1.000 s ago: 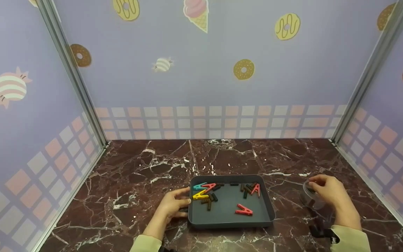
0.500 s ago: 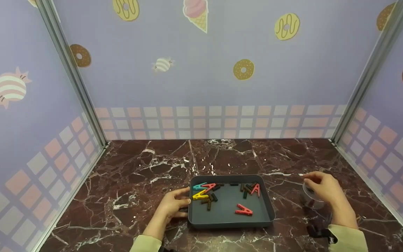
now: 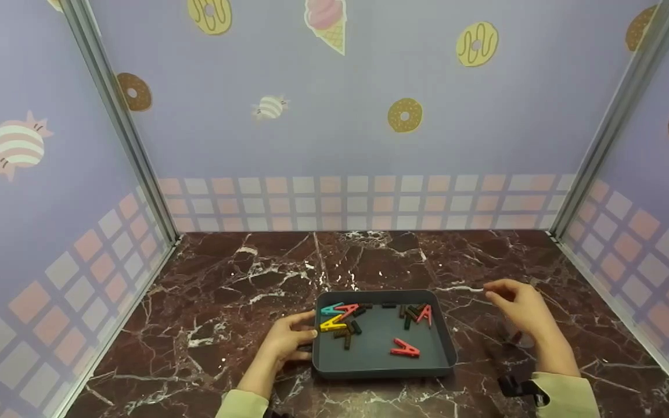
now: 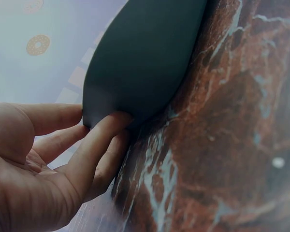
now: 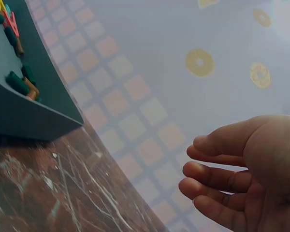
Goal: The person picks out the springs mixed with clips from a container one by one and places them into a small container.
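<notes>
A dark grey tray lies on the marbled table. In it are a blue clothespin, a yellow clothespin, several red clothespins and short black and brown cylinders. My left hand touches the tray's left side; in the left wrist view its fingertips rest against the outer wall. My right hand hovers right of the tray, fingers loosely bent, nothing visible between them in the right wrist view. Below it stands a clear cup, partly hidden, with something small and reddish brown inside.
Patterned panels enclose the table at the back and both sides, with metal posts at the corners. The marbled tabletop extends behind and left of the tray.
My right hand has moved left and away from the cup's mouth, toward the tray, with its fingers loosening. The left hand, the tray and its contents stay as they were.
</notes>
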A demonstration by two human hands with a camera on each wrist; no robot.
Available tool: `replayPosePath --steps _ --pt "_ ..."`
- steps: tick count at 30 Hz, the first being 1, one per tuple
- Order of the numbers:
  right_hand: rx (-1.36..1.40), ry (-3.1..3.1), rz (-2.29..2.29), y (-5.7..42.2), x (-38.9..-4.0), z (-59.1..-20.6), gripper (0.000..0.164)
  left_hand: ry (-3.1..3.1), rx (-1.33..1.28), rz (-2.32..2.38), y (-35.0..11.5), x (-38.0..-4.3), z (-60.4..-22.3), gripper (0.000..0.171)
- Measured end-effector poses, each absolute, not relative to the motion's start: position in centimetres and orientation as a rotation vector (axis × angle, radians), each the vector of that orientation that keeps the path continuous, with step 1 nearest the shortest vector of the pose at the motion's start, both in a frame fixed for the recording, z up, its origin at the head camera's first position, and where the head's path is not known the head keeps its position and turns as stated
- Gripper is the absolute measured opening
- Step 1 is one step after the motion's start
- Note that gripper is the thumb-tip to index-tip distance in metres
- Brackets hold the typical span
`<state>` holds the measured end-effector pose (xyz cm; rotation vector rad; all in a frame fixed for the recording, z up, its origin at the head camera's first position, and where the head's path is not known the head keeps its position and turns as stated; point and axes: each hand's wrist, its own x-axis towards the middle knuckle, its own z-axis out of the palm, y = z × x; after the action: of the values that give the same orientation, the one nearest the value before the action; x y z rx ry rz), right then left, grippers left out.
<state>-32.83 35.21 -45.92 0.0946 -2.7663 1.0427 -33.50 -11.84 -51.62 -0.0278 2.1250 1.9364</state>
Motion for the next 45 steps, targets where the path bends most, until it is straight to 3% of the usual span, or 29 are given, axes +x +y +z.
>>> replayPosePath --steps 31,45 --pt "0.139 -2.625 1.242 26.8 -34.4 -47.7 0.013 2.13 0.003 1.931 -11.8 -33.6 -51.7 0.057" --pt "-0.013 -2.667 1.204 21.2 -33.8 -49.9 0.024 2.123 -0.021 1.929 -11.9 -33.5 -51.7 0.057"
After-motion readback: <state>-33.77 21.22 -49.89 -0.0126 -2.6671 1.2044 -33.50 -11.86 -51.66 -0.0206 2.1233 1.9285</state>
